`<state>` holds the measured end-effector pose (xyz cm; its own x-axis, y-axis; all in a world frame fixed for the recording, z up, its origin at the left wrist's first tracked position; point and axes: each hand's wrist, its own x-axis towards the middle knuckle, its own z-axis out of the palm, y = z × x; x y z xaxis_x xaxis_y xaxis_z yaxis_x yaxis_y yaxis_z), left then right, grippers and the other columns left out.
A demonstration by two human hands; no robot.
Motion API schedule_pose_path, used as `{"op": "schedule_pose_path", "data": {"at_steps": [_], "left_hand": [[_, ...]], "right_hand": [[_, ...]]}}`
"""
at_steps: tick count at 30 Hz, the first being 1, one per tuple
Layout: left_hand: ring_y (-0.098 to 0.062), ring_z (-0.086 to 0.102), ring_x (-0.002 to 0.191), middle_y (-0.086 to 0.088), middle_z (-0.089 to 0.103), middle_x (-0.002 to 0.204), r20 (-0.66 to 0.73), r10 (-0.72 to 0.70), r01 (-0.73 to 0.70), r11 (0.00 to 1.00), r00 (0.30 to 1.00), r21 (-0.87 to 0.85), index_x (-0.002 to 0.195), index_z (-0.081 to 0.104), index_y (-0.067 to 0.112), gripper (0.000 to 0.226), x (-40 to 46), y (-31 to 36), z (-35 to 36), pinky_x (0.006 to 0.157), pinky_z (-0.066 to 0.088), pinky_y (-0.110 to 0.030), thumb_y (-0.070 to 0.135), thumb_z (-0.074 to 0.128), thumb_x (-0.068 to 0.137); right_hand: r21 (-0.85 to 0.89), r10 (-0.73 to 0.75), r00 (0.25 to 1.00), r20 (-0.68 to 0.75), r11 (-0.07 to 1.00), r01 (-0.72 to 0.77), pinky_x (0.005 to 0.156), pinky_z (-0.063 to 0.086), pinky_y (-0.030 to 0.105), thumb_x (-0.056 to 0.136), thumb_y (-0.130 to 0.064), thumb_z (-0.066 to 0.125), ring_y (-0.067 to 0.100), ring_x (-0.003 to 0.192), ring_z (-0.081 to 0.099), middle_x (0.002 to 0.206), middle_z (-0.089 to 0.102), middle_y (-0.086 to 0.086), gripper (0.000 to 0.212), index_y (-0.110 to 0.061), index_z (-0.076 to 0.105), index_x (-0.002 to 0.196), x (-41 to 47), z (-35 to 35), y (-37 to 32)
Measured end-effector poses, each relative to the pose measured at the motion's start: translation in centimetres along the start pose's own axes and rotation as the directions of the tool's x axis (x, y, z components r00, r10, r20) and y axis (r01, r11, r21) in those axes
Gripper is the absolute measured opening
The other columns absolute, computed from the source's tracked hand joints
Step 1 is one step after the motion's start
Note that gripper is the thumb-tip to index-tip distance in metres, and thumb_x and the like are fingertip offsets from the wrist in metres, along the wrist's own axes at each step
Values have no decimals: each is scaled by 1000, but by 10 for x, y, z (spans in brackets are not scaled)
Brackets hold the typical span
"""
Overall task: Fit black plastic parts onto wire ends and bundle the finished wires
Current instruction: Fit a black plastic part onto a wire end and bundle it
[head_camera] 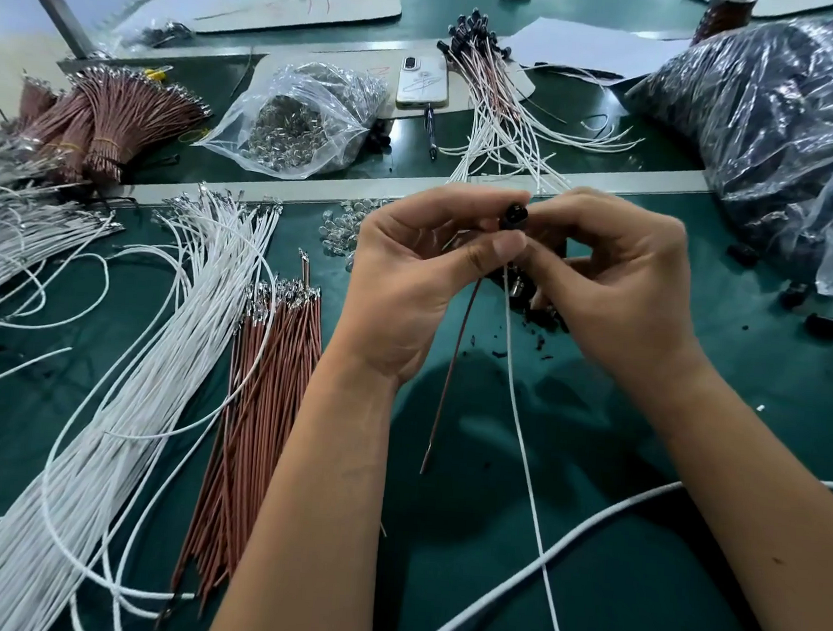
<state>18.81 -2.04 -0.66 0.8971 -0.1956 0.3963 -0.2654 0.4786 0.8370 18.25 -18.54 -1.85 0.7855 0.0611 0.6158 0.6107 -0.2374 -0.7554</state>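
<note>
Above green mat — left hand (407, 275), right hand (618, 285) both pinch one black part (516, 215); two wires hang — one brown (450, 367), one white (520, 421).

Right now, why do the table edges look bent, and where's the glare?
Head view: the wide-angle lens bows the metal rail; glare sits on the clear bag and the dark bag; both forearms cast soft shadows on the green mat; focus stays sharp.
</note>
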Motion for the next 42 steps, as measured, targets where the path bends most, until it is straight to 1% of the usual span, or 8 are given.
{"op": "schedule_pose_path", "data": {"at_steps": [5, 8, 12, 18, 27, 34, 39, 42], "left_hand": [[-20, 65, 97, -5, 73, 95, 36, 2, -4, 999, 999, 38, 94, 77, 8, 30, -1, 0, -1, 91, 50, -33, -16, 69, 77], [-23, 61, 97, -8, 70, 94, 31, -4, 2, 997, 1000, 73, 98, 73, 3, 30, -1, 0, -1, 91, 51, -34, -15, 72, 75], [-26, 59, 91, -12, 67, 89, -11, 8, -6, 992, 1000, 129, 94, 71, 2, 32, -2, 0, 2, 84, 54, -30, -18, 77, 70], [-15, 66, 76, -3, 71, 78, -49, 43, -36, 990, 998, 135, 85, 69, 3, 34, -1, 0, 4, 77, 58, -31, -24, 75, 67], [-18, 68, 77, -12, 72, 82, -61, 42, -36, 995, 997, 94, 86, 69, 1, 31, -2, 0, 3, 78, 59, -32, -24, 73, 66], [-21, 68, 77, -12, 73, 83, -68, 42, -40, 999, 997, 32, 79, 71, 3, 30, -2, -1, 5, 78, 58, -31, -24, 72, 66], [-19, 66, 74, -10, 71, 80, -89, 41, -38, 999, 995, 30, 79, 67, 0, 28, -2, 0, 7, 75, 58, -30, -23, 73, 65], [-18, 66, 73, -10, 70, 79, -101, 38, -36, 999, 994, 23, 79, 66, 1, 28, -3, 0, 8, 74, 57, -31, -22, 73, 64]], "right_hand": [[-28, -38, 999, 5, 999, 38, 59, 55, 36, 91, -8, 78, 23, 75, 65, 91, 69, 10, 9, -8, 76, 100, 0, -1, -2], [-96, -93, 996, -17, 991, 91, 62, 55, 29, 91, -3, 77, 16, 81, 68, 94, 70, 3, 12, -12, 75, 99, 0, -1, -4], [-218, -145, 989, -7, 966, 140, 66, 53, 24, 92, -1, 73, 13, 87, 70, 95, 72, 2, 9, -6, 78, 97, -1, -3, -6], [-302, -203, 979, -1, 933, 194, 55, 51, 33, 93, 0, 72, 17, 79, 68, 91, 70, 5, 8, -4, 79, 95, -4, -1, -9], [-329, -226, 974, 17, 919, 219, 60, 54, 39, 94, 1, 71, 18, 80, 68, 91, 72, 5, 15, -5, 80, 105, -4, 1, -7], [-341, -222, 975, 10, 916, 213, 62, 54, 36, 95, 1, 71, 17, 78, 68, 91, 72, 5, 12, -2, 80, 102, -3, 1, -7], [-355, -207, 978, 15, 913, 199, 67, 50, 24, 97, -4, 70, 14, 76, 66, 88, 71, 5, 12, -2, 81, 100, -4, 3, -8], [-340, -204, 979, 28, 919, 201, 66, 49, 24, 97, -7, 69, 13, 75, 66, 87, 70, 3, 13, -3, 81, 100, -4, 4, -9]]}}
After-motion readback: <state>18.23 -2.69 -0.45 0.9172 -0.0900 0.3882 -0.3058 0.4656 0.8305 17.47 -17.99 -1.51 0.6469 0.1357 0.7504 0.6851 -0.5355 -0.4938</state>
